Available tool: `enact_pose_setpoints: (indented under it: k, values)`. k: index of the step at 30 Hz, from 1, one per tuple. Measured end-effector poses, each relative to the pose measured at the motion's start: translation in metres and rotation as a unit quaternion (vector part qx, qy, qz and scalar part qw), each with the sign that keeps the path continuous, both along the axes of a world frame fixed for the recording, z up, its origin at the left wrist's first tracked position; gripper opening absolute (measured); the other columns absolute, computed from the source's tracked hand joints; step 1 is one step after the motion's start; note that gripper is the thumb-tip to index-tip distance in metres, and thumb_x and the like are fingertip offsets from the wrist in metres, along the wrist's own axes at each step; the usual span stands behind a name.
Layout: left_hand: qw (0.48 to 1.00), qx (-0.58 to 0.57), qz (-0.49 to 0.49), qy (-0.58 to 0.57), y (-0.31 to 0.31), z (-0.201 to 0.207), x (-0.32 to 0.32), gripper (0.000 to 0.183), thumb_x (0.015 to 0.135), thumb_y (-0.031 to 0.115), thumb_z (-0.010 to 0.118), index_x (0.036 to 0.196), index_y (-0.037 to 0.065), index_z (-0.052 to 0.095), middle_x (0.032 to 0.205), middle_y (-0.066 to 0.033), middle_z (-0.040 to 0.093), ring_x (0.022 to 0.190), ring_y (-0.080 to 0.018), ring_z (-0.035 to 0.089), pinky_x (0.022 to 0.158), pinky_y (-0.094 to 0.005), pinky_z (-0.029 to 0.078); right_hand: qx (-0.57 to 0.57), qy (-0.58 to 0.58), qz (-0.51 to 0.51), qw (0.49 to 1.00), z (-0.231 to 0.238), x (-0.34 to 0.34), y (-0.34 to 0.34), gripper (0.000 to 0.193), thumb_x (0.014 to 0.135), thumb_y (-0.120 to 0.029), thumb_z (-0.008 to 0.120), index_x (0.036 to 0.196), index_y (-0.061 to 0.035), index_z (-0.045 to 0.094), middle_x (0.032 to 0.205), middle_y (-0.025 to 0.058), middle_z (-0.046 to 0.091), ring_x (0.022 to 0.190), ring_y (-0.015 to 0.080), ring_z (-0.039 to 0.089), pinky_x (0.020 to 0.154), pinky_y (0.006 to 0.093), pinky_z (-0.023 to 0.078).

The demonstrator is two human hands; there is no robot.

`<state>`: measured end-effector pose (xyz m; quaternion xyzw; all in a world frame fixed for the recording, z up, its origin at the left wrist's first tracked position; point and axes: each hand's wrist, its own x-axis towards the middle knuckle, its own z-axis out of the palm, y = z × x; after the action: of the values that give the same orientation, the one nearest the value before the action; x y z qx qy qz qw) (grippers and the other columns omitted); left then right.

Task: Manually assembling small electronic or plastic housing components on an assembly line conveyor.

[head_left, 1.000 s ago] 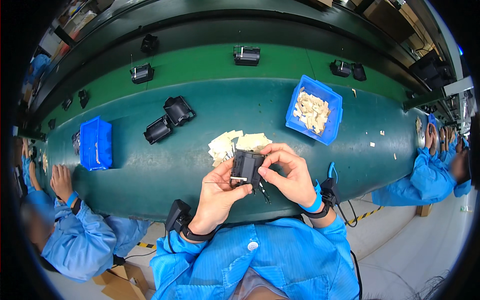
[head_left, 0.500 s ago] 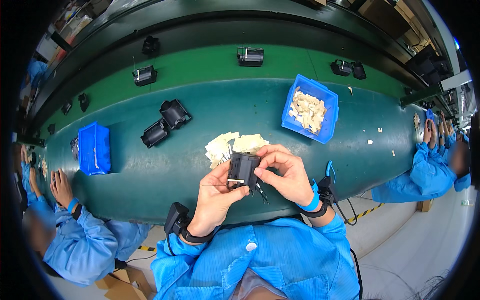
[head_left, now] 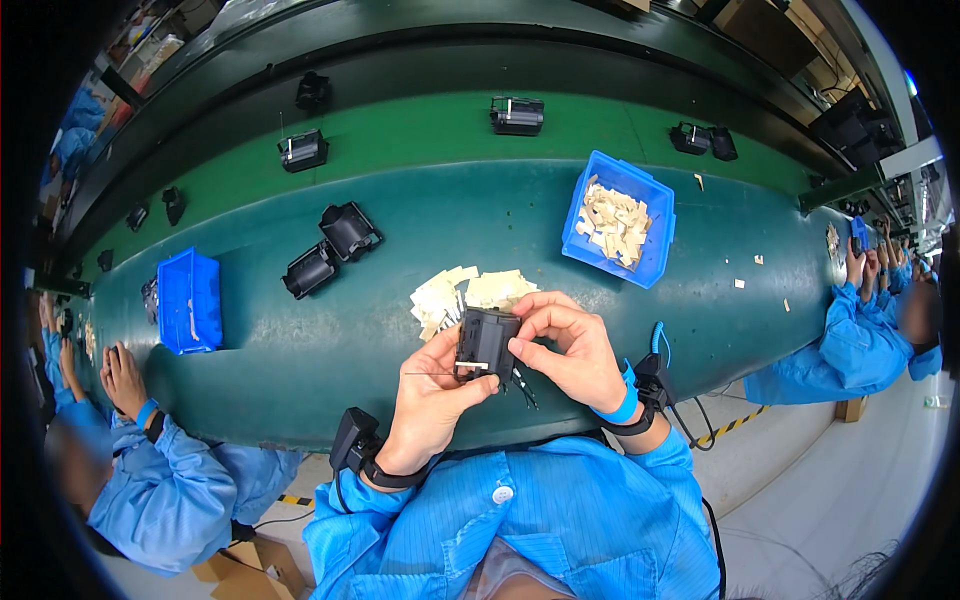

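Note:
A black plastic housing (head_left: 487, 340) is held up over the near part of the table, with a pale strip along its lower edge and short black wires hanging below. My left hand (head_left: 437, 392) grips it from the left, thumb at the bottom edge. A thin dark wire or rod sticks out leftward across those fingers. At its right edge, my right hand (head_left: 567, 345) pinches with thumb and index finger; whatever lies between the fingertips is hidden. Just beyond the housing lie cream-coloured paper pieces (head_left: 500, 288) in a loose pile.
A blue bin (head_left: 668, 240) of cream pieces stands right, another blue bin (head_left: 203, 300) left. Two black housings (head_left: 350, 230) lie between. More housings (head_left: 517, 116) sit on the green belt (head_left: 420, 125) behind. A co-worker's hands (head_left: 122, 378) are at the left; another person (head_left: 850, 330) works right.
The housings on the green belt have shifted a little to the right. My hands and the housing they hold have barely moved.

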<state>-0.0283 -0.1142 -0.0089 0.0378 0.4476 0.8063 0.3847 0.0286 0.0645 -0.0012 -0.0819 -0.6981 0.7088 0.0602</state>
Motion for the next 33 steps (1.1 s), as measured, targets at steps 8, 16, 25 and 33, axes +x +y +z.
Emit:
enact_pose_setpoints:
  k: [8, 16, 25, 33]
  values:
    - [1.000, 0.010, -0.003, -0.016, -0.004, -0.002, -0.001, 0.059, 0.073, -0.015, 0.065, 0.129, -0.005, 0.047, 0.102, -0.0072, 0.064, 0.083, -0.0097, 0.061, 0.075, -0.0229, 0.052, -0.062, 0.009, -0.009, 0.998, -0.008, -0.002, -0.004, 0.027, 0.078, 0.000, 0.070, 0.103, -0.0006, 0.057, 0.113, 0.0095, 0.051, 0.103, 0.0155, 0.056, 0.089, 0.0302, 0.050]
    - [0.997, 0.052, -0.038, -0.053, -0.009, -0.001, -0.004, 0.059, 0.073, -0.015, 0.065, 0.128, -0.005, 0.047, 0.101, -0.0084, 0.064, 0.083, -0.0115, 0.063, 0.073, -0.0237, 0.053, -0.009, 0.004, 0.075, 0.997, 0.001, -0.001, -0.010, 0.058, 0.082, 0.001, 0.066, 0.134, -0.0021, 0.039, 0.128, 0.0136, 0.049, 0.117, 0.0196, 0.050, 0.095, 0.0333, 0.045]
    - [0.988, 0.036, -0.111, -0.100, -0.017, 0.006, -0.017, 0.064, 0.072, -0.015, 0.065, 0.132, -0.004, 0.044, 0.102, -0.0100, 0.063, 0.083, -0.0144, 0.064, 0.074, -0.0252, 0.054, 0.154, 0.012, 0.059, 0.986, 0.013, 0.002, -0.009, 0.047, 0.078, -0.012, 0.074, 0.122, -0.0039, 0.058, 0.104, 0.0076, 0.057, 0.070, 0.0115, 0.057, 0.062, 0.0233, 0.047]
    - [0.989, 0.027, 0.130, 0.058, 0.008, 0.010, -0.002, 0.057, 0.075, -0.011, 0.067, 0.128, -0.002, 0.048, 0.111, -0.0098, 0.059, 0.107, -0.0159, 0.055, 0.079, -0.0283, 0.053, -0.246, 0.000, -0.085, 0.966, 0.001, -0.009, -0.014, 0.034, 0.087, -0.004, 0.064, 0.117, 0.0027, 0.049, 0.105, 0.0105, 0.061, 0.098, 0.0152, 0.060, 0.085, 0.0291, 0.052]
